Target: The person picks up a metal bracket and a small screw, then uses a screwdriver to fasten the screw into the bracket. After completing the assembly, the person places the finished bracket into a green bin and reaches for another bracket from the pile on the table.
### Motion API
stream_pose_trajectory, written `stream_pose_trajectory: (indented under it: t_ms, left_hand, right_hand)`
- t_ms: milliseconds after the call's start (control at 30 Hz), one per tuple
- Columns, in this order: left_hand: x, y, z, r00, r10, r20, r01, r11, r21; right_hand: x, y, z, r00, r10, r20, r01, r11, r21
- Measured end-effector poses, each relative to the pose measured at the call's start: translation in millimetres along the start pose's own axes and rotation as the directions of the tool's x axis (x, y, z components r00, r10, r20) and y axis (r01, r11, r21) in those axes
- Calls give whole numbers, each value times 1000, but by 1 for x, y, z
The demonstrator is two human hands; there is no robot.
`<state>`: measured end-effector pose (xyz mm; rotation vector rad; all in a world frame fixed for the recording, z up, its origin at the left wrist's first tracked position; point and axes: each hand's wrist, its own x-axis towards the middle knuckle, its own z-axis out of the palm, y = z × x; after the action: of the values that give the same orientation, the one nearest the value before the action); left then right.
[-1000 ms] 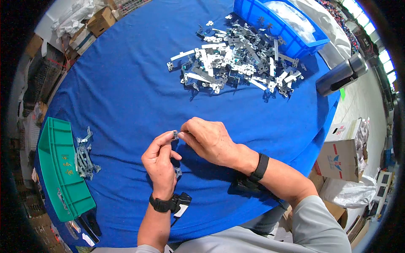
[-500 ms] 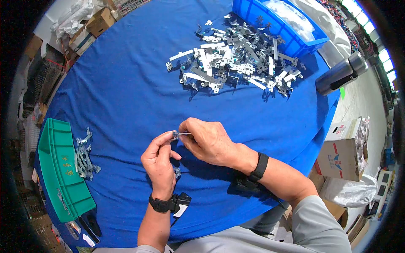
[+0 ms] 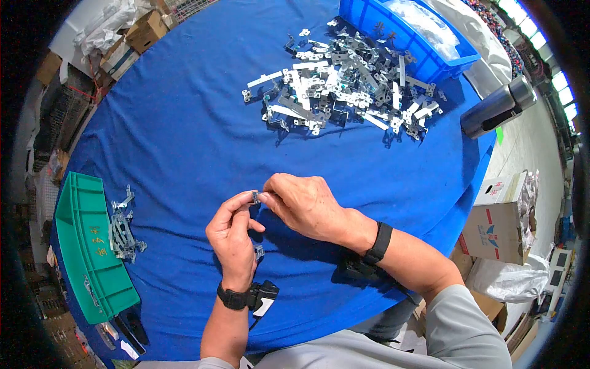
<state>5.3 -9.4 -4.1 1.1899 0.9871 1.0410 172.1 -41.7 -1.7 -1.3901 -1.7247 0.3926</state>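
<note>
In the head view a small metal bracket (image 3: 255, 197) shows at the fingertips of my left hand (image 3: 235, 237), which is closed on it. Its other end shows below the palm, near the wrist. My right hand (image 3: 310, 209) is closed in a pinch against the bracket's upper end; whatever lies between its fingertips is hidden. Farther up the blue cloth lies a large heap of metal brackets (image 3: 344, 86). A smaller pile of metal parts (image 3: 125, 230) rests on the left, beside a green tray (image 3: 97, 246).
A blue crate (image 3: 424, 58) with plastic inside stands behind the heap. A steel bottle (image 3: 498, 107) is at the table's right edge. Beyond that edge stands a cardboard box (image 3: 491, 227). Dark items lie below the green tray.
The thin metal piece seen between my right fingertips and the bracket no longer shows. My right fingers have closed in a little at the bracket. My left hand has hardly moved.
</note>
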Motion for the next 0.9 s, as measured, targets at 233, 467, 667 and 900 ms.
stream_pose_trajectory:
  t_ms: [233, 467, 667, 900]
  left_hand:
    - [0, 1, 1, 1000, -4, -11, 4, 1000, 21]
    - [0, 0, 0, 1000, 7, 1, -7, 1000, -6]
    - [0, 2, 1, 1000, 4, -4, -4, 1000, 22]
    - [0, 2, 2, 1000, 21, -17, -21, 999, 33]
  right_hand:
    - [-1, 3, 3, 1000, 0, -22, 2, 998, 57]
    - [0, 1, 0, 1000, 6, -26, -4, 997, 71]
    - [2, -7, -5, 998, 43, -39, -40, 996, 82]
    - [0, -1, -1, 1000, -15, 1, 15, 1000, 7]
